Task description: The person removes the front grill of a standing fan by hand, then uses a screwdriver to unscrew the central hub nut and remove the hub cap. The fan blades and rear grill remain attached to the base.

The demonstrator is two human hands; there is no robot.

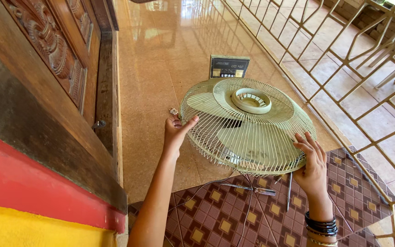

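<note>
Two hands gripping one pale green fan cage (248, 126) at its rim: left hand (175, 132) curled on the near-left edge, right hand (311, 165) with fingers spread over the right edge. Held tilted above a patterned brown mat (234, 219). Beneath it, two screwdrivers (270, 191) and thin wires. Behind, one small dark box (228, 67) on tiled floor; carved wooden door (56, 55) left, metal grille (344, 59) right.
</note>
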